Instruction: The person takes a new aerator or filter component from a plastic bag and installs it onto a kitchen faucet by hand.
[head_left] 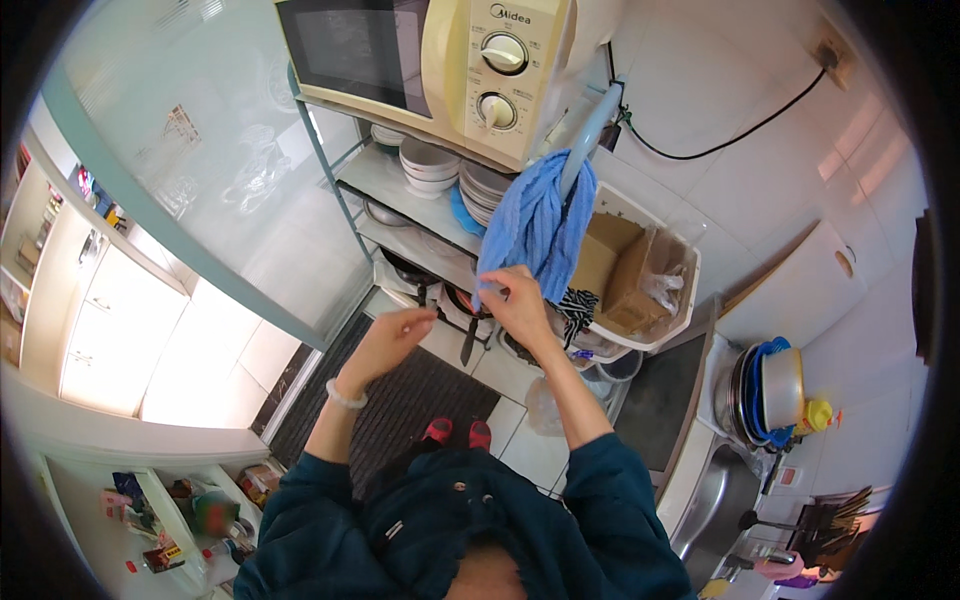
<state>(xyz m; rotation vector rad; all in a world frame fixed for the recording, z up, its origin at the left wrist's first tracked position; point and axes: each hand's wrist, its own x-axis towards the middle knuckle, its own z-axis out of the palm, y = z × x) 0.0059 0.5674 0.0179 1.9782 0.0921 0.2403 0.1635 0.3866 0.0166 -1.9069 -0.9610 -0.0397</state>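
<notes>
A blue towel (540,225) hangs in folds from the pale-blue bar at the rack's right end. At its lower left edge is my right hand (518,308), with thumb and fingers closed on the cloth. My left hand (392,338) hovers to the left, apart from the towel, its fingers loosely bent and nothing seen in them. A pale bracelet (346,396) circles my left wrist. Behind the hands stands a metal rack (360,187) carrying white bowls (428,160) and stacked plates (484,190).
A cream microwave (450,75) tops the rack. Right of the towel, a white bin (672,318) holds a cardboard box (622,270). Pans (467,340) lie low behind my hands. A counter with a sink (715,500) and pots (780,390) runs along the right. A dark mat (380,420) covers floor tiles.
</notes>
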